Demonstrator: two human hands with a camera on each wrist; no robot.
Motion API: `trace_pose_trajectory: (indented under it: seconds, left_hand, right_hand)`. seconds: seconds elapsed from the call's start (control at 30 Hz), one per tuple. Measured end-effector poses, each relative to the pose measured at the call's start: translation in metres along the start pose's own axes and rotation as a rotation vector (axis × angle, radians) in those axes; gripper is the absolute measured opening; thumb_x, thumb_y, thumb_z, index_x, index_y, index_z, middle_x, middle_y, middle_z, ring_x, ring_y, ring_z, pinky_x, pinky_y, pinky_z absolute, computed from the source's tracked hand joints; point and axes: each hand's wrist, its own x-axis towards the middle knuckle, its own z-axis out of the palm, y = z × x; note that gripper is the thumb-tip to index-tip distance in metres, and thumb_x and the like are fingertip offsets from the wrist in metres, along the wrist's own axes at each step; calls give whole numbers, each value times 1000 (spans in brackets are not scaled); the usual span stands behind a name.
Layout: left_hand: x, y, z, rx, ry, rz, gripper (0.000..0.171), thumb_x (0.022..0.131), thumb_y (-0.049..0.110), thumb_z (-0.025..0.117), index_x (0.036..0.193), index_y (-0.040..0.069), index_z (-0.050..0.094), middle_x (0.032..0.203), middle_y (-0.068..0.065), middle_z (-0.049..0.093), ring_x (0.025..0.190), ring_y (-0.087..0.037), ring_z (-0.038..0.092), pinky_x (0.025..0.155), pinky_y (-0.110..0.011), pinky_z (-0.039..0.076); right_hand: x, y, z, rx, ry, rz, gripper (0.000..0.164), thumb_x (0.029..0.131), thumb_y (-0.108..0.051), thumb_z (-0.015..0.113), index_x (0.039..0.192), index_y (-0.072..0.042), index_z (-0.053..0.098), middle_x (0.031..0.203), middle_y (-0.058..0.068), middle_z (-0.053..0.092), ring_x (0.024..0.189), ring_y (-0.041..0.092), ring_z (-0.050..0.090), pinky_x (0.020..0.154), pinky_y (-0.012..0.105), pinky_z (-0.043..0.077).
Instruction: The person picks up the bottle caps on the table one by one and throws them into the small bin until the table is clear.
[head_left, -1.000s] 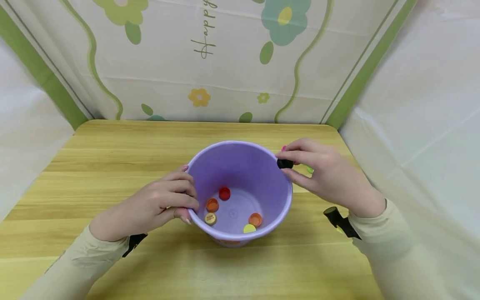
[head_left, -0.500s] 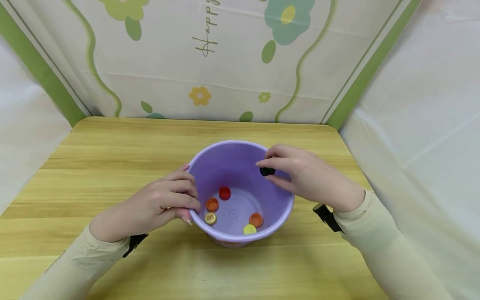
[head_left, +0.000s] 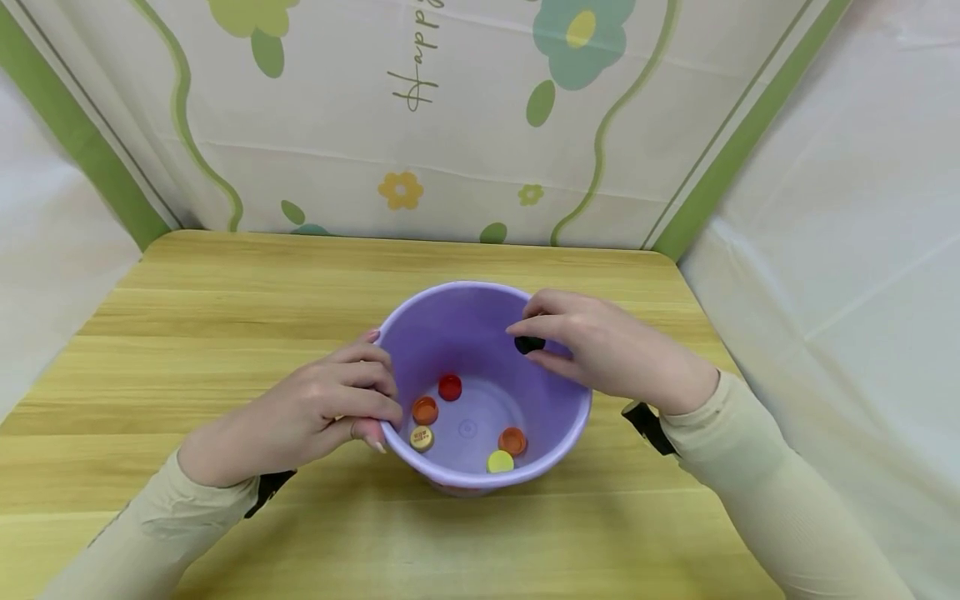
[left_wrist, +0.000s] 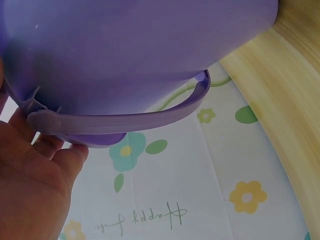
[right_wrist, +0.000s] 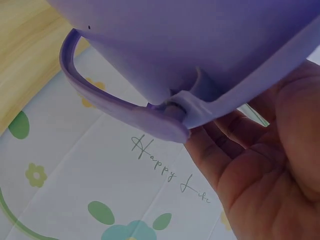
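Note:
A purple bucket (head_left: 450,325) stands on the table with its mouth tilted towards the head camera. Its near left rim is gripped by my left hand (head_left: 315,408), thumb outside. Over the right part of the opening, my right hand (head_left: 600,346) pinches a black bottle cap (head_left: 529,344) between thumb and fingers. Down on the bucket's floor lie a red cap (head_left: 450,387), an orange cap (head_left: 424,409), a beige cap (head_left: 422,437), a second orange cap (head_left: 512,441) and a yellow cap (head_left: 500,462). The right wrist view hides the black cap behind the bucket wall.
The bucket's handle (left_wrist: 135,121) hangs down on the far side. Wooden table (head_left: 225,317) surrounds the bucket. A flowered cloth (head_left: 315,150) rises at the table's back edge, and white sheeting (head_left: 847,275) closes the right side.
My right hand has moved left over the rim with the black cap, and only slightly in the last half second. Pink and green bits beside it are out of sight. My left hand stays put.

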Motion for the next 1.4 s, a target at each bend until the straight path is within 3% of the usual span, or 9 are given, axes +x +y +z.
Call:
trace_pose_trajectory:
  seconds: [0.4, 0.53, 0.7, 0.93, 1.07, 1.2, 1.27, 1.4]
  left_hand:
    - [4, 3, 0, 13, 5, 18, 24, 95, 36, 58, 100, 18, 72, 97, 6, 62, 104, -21, 52, 118, -51, 23]
    - [6, 4, -1, 14, 7, 20, 24, 95, 36, 58, 100, 17, 72, 97, 5, 62, 103, -21, 52, 118, -50, 24]
    - [6, 5, -1, 14, 5, 10, 25, 94, 37, 58, 99, 17, 72, 97, 5, 62, 103, -21, 52, 118, -51, 24]
    - [5, 6, -2, -2, -17, -36, 27, 95, 38, 57, 99, 17, 73, 97, 5, 63, 104, -21, 52, 119, -50, 22]
    - [5, 5, -2, -9, -26, -49, 27, 95, 38, 57, 99, 17, 73, 98, 5, 63, 106, -21, 51, 119, -51, 22]
    - [4, 3, -1, -3, -21, -34, 25, 95, 37, 58, 100, 17, 72, 99, 5, 63, 106, -21, 52, 119, -50, 22]
    - [4, 3, -1, 1, -12, -19, 24, 94, 36, 58, 100, 17, 72, 99, 5, 63, 105, -22, 52, 119, -50, 23]
    - [3, 2, 0, 2, -6, -13, 23, 94, 36, 58, 100, 17, 72, 99, 6, 62, 104, -21, 52, 119, -49, 23]
  right_hand:
    - [-1, -1, -4, -21, -112, 36, 38, 79, -13, 86, 115, -11, 73, 112, 5, 61, 100, 20, 60, 87, 36, 51]
    - [-2, -1, -6, -20, -112, 29, 36, 81, -14, 84, 115, -10, 72, 112, 4, 61, 100, 20, 61, 88, 37, 49]
    - [-4, 0, -10, -6, -30, -4, 31, 83, -8, 81, 112, -10, 73, 108, 4, 62, 95, 17, 62, 81, 32, 54]
    - [-8, 6, -27, -34, 178, -81, 30, 78, 0, 82, 106, -7, 74, 99, 3, 64, 81, 15, 62, 65, 29, 54]
    - [-17, 13, -41, -110, 270, -69, 19, 86, -14, 79, 104, -6, 76, 98, 6, 67, 82, 17, 64, 64, 31, 54]
    - [-31, 27, -49, -156, 290, -5, 21, 85, -15, 79, 104, -7, 76, 99, 7, 68, 84, 20, 66, 65, 28, 53]
    - [-37, 35, -51, -148, 282, 25, 31, 75, 0, 82, 105, -7, 76, 99, 6, 68, 82, 18, 66, 65, 24, 51]
    - [-49, 46, -47, -129, 256, 97, 30, 77, -2, 82, 106, -10, 76, 99, 2, 69, 78, 14, 64, 63, 19, 48]
